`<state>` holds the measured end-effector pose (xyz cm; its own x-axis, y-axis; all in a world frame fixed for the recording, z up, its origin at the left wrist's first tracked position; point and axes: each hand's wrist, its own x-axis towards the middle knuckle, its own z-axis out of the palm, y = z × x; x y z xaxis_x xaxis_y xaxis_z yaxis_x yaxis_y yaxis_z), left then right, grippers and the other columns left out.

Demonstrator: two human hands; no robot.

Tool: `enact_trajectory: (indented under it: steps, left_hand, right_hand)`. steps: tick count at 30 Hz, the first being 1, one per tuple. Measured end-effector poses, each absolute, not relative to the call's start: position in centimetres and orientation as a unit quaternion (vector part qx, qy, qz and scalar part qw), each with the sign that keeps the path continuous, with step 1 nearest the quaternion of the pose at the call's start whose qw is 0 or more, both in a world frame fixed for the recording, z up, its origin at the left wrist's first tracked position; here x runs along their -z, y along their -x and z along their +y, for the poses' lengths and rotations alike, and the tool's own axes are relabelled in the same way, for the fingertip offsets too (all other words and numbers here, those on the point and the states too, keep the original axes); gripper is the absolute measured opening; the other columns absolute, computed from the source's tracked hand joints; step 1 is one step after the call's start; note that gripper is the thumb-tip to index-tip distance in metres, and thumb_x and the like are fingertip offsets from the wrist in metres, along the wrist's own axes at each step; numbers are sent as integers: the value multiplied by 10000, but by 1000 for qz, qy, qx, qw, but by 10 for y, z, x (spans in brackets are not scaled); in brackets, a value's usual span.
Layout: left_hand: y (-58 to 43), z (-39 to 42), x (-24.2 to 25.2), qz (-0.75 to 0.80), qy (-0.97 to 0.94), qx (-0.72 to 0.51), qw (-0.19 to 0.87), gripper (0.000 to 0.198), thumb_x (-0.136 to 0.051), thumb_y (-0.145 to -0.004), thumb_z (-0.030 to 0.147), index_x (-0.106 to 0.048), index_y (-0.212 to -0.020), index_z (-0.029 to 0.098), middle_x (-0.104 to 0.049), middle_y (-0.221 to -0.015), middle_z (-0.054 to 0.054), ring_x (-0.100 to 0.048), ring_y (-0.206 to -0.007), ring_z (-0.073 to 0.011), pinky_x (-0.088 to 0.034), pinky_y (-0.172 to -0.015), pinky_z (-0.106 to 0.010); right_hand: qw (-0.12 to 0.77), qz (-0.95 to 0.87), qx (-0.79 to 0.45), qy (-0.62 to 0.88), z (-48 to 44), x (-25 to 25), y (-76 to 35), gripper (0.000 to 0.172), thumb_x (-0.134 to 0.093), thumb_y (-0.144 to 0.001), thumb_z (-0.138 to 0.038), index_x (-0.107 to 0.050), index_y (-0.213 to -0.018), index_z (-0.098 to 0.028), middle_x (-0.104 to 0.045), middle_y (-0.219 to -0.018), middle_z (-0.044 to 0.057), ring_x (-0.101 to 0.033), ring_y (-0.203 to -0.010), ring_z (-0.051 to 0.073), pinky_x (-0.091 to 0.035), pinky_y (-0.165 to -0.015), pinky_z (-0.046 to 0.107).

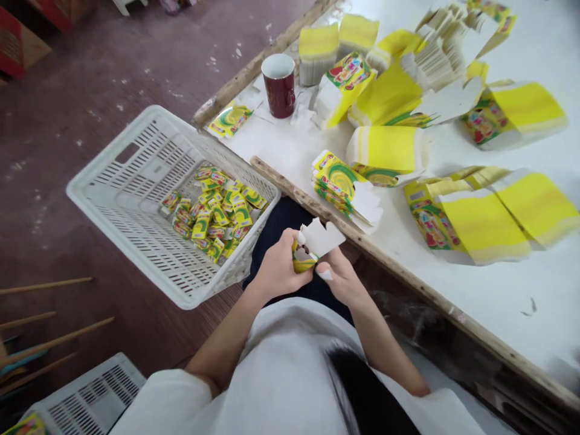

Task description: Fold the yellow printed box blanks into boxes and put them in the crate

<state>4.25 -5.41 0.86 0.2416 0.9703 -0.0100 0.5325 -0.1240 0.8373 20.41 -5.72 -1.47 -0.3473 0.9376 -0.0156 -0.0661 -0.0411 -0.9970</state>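
Note:
Over my lap, my left hand [284, 263] is closed around a small yellow and green carton [304, 264], whose white inner flaps stand up unfolded. My right hand [338, 275] grips the same carton from the other side, with its fingers behind the white flap and its thumb at the lower edge. White wrapping shows on a thumb of each hand. Just beyond the hands, a small pile of flat cartons [339, 178] lies near the table edge. To the left, a white plastic basket [158, 260] holds many folded yellow and green boxes [220, 211].
Stacks of flat yellow cartons [484, 223] cover much of the white table [493, 314]. A dark red mug [280, 90] stands near its wooden edge [408, 272]. Another pale basket [90, 393] is at lower left, below several wooden sticks [54, 353].

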Motion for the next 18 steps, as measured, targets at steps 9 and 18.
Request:
enact_trajectory:
  steps: [9,18]
  left_hand:
    - [-45,-55,9,571,-712,-281,298,714,-667,-668,117,-388,-1320,199,-578,-1250,-153,-607,-1153,-332,-505,-959,-509]
    - [-19,-45,-9,515,-754,-268,305,652,-731,-681,174,-514,-1295,184,-681,-1200,-129,-680,-1076,-296,-549,-936,-420]
  right_hand:
    - [452,-625,-422,476,-49,21,-216,498,-530,-981,-261,-495,-1477,-289,-554,-1508,92,-566,-1356,277,-469,-1134,486]
    - [342,-760,-412,370,-27,13,-242,235,-606,-933,-183,-704,-1128,-270,-579,-1471,110,-620,-1295,254,-541,-1032,415]
